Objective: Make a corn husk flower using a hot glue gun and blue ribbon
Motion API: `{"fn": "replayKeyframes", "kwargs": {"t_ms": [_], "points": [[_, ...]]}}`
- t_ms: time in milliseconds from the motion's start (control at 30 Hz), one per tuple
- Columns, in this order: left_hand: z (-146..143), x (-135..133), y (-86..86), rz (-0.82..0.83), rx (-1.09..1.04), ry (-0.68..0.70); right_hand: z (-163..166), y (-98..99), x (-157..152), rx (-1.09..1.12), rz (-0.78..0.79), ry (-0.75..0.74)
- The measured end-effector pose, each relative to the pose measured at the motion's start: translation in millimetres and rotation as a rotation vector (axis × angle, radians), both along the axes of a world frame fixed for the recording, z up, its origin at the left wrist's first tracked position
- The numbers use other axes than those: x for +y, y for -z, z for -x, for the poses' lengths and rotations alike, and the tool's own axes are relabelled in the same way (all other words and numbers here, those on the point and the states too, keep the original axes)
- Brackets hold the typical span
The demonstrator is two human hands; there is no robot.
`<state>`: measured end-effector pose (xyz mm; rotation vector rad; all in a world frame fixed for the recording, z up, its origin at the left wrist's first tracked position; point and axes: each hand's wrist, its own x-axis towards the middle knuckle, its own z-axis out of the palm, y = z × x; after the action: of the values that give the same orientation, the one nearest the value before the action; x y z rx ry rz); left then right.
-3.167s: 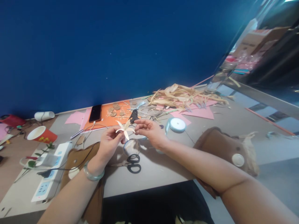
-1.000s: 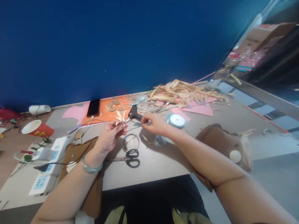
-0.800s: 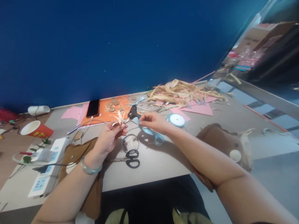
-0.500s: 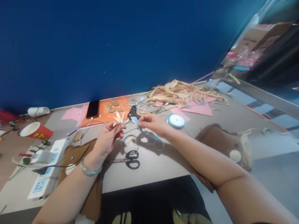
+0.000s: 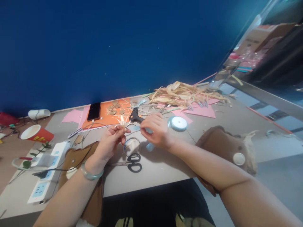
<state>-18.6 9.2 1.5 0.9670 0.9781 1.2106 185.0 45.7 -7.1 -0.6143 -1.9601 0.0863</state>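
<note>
Between the fingers of my left hand (image 5: 113, 138) is a small flower of pale dried husk (image 5: 122, 120), its pointed petals upward. My right hand (image 5: 155, 130) is closed around a light blue ribbon (image 5: 149, 147), which shows beside and below the fingers. Just behind the hands lies a black glue gun (image 5: 135, 116). A round roll of tape (image 5: 132, 146) sits on the table below and between my hands, with black-handled scissors (image 5: 134, 163) nearer to me. To the right of my right hand is a ribbon spool (image 5: 178, 123).
Dried husks (image 5: 181, 94) are heaped on pink paper (image 5: 201, 110) at the back. A phone (image 5: 94, 111) lies on orange paper (image 5: 113, 118). A power strip (image 5: 48, 170), corded, and a paper cup (image 5: 37, 133) stand left. Brown cushions (image 5: 220, 146) lie under my forearms.
My right hand has moved slightly right and down, drawing the ribbon away from the flower. My left hand stays nearly in place with the flower.
</note>
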Motion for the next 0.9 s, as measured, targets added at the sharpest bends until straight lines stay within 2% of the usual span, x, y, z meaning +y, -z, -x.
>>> {"fn": "replayKeyframes", "kwargs": {"t_ms": [33,100,233,367,533,600,667,733,833,900], "points": [[-1,-1,-0.7,-0.002,0.005,0.020,-2,2.0,0,-0.061,-0.102,0.019],[-2,-3,-2.0,-0.011,0.020,0.049,-5,5.8,-1,-0.186,-0.184,0.051],[-3,-6,-3.4,-0.035,0.051,0.065,-11,9.4,-3,-0.354,-0.051,0.055],[-3,-7,-2.6,-0.031,0.042,0.067,-13,8.5,-4,-0.303,0.109,-0.014],[-3,-7,0.0,-0.038,0.033,0.070,-7,7.2,-5,-0.204,0.066,-0.020],[-2,-6,1.6,-0.060,0.031,0.042,-2,4.8,-6,-0.107,0.099,-0.025],[-2,-5,3.1,-0.082,0.037,0.005,4,1.4,-7,0.044,0.260,-0.041],[-2,-4,3.8,-0.097,0.051,-0.031,8,-1.8,-6,0.205,0.549,-0.084],[-2,-3,3.5,-0.101,0.073,-0.038,10,-4.0,-2,0.409,1.019,-0.230],[-3,-3,3.3,-0.086,0.063,-0.017,10,-3.9,1,0.489,1.235,-0.332]]}}
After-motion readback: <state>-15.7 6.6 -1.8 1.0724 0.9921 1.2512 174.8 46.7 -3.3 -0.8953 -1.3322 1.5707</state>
